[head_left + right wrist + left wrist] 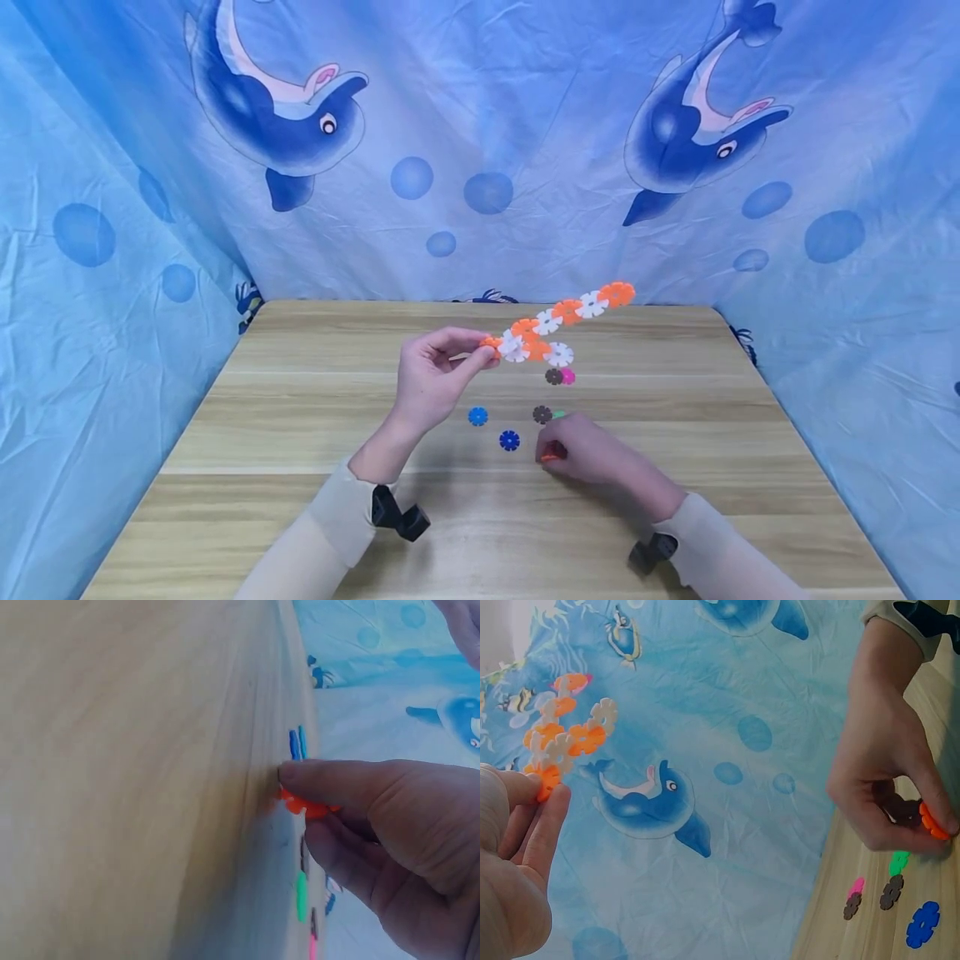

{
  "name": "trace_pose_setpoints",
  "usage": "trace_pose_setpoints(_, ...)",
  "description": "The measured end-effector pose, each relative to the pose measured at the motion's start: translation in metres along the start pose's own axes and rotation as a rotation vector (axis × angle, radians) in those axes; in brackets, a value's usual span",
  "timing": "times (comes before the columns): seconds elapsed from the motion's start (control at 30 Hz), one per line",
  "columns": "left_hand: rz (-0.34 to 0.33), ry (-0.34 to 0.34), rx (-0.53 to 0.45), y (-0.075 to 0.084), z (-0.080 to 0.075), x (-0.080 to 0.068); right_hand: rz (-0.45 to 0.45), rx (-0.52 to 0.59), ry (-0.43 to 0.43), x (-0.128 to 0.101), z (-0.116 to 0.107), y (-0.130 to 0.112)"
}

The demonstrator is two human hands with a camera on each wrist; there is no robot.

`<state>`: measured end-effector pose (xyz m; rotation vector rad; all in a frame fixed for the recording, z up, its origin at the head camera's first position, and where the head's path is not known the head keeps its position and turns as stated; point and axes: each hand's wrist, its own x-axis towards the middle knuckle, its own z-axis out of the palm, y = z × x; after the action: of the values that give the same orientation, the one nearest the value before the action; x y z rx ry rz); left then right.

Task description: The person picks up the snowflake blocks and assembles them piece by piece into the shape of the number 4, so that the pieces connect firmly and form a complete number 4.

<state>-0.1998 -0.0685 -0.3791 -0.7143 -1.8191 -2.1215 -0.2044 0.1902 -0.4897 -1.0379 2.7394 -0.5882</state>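
My left hand (442, 367) is raised above the wooden table (300, 433) and pinches one end of a chain of orange and white snowflake discs (558, 325), which slants up to the right; the same chain (566, 735) shows against the cloth in the left wrist view. My right hand (581, 450) rests on the table and pinches an orange disc (551, 455) at the tabletop, seen close up as the orange disc (304, 804) between thumb and fingers. In the left wrist view a brown disc (904, 812) lies under that hand's fingers.
Loose discs lie between the hands: light blue (477, 416), dark blue (509, 440), brown beside green (543, 414), brown with pink (559, 377). A blue dolphin-print cloth (480, 142) walls the table at the back and both sides.
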Motion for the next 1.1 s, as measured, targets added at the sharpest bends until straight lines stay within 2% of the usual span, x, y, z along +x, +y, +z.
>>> trace_pose_setpoints(0.17, -0.010, 0.006, -0.007, 0.001, 0.000, 0.001, 0.023, 0.134, 0.008, -0.006, -0.020, 0.002)
trace_pose_setpoints(0.27, -0.010, 0.007, -0.012, 0.000, 0.000, 0.002, 0.026, 0.195, 0.073, -0.008, -0.035, 0.005)
trace_pose_setpoints(0.37, -0.003, 0.012, -0.018, 0.000, 0.000, 0.002, 0.029, 0.262, 0.194, -0.010, -0.049, 0.006)
trace_pose_setpoints(0.47, 0.001, 0.022, -0.015, -0.001, 0.001, 0.003, 0.018, 0.324, 0.358, -0.011, -0.061, 0.003)
trace_pose_setpoints(0.63, -0.017, 0.034, -0.012, -0.003, 0.001, 0.005, -0.047, 0.397, 0.640, -0.014, -0.078, -0.008)
trace_pose_setpoints(0.73, -0.032, 0.034, -0.015, -0.004, 0.000, 0.006, -0.075, 0.435, 0.777, -0.017, -0.087, -0.017)
trace_pose_setpoints(0.9, -0.026, 0.033, -0.013, -0.006, -0.001, 0.008, -0.161, 0.509, 0.920, -0.016, -0.097, -0.031)
trace_pose_setpoints(1.1, -0.031, 0.023, 0.003, -0.006, 0.001, 0.010, -0.282, 0.558, 0.992, -0.012, -0.105, -0.038)
